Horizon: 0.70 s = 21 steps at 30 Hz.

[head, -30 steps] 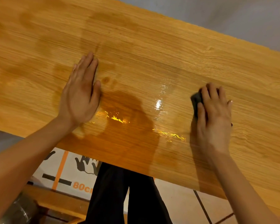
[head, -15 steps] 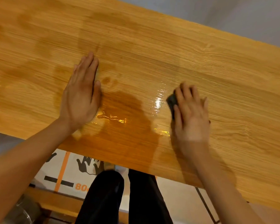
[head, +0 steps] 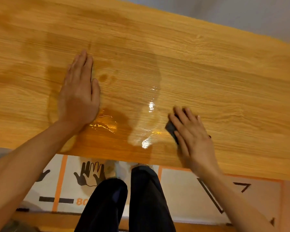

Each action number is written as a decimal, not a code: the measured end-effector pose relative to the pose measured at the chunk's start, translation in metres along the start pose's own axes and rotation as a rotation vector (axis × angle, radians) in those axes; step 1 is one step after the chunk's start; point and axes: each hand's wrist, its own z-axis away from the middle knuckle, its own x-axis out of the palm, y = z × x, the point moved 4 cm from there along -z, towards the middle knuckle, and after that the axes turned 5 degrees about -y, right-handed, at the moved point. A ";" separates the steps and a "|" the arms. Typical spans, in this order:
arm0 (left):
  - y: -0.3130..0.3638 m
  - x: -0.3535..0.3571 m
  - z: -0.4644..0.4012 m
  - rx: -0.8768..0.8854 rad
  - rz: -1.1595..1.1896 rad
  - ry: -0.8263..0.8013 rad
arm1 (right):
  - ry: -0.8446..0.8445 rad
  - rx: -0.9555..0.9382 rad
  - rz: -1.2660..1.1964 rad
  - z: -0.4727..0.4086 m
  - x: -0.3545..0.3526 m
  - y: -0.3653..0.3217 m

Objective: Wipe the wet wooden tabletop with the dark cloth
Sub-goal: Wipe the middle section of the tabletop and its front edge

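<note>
Left hand flat, fingers straight, pressing the wooden tabletop near its front edge. Right hand spread over the dark cloth, pressing it down beside a glossy wet patch, also near the front edge.

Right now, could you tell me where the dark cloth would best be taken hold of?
Probably at its exposed left corner, coming from the left over the tabletop. The dark cloth lies flat under the right hand, whose fingers cover most of it; only that edge shows.
</note>
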 end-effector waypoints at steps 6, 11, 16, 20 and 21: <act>-0.005 0.003 -0.003 -0.034 -0.043 -0.063 | 0.341 0.472 -0.117 -0.068 -0.018 0.031; -0.004 0.002 -0.005 -0.037 -0.049 -0.088 | 0.196 0.192 -0.129 0.020 0.033 -0.052; -0.004 0.001 -0.005 -0.023 -0.044 -0.096 | 0.134 0.169 -0.069 -0.022 0.015 -0.035; -0.003 0.000 -0.004 -0.027 -0.048 -0.112 | 0.298 0.393 -0.119 -0.084 0.002 -0.027; -0.003 0.000 -0.003 -0.028 -0.045 -0.116 | 0.309 0.381 -0.134 -0.077 0.009 -0.039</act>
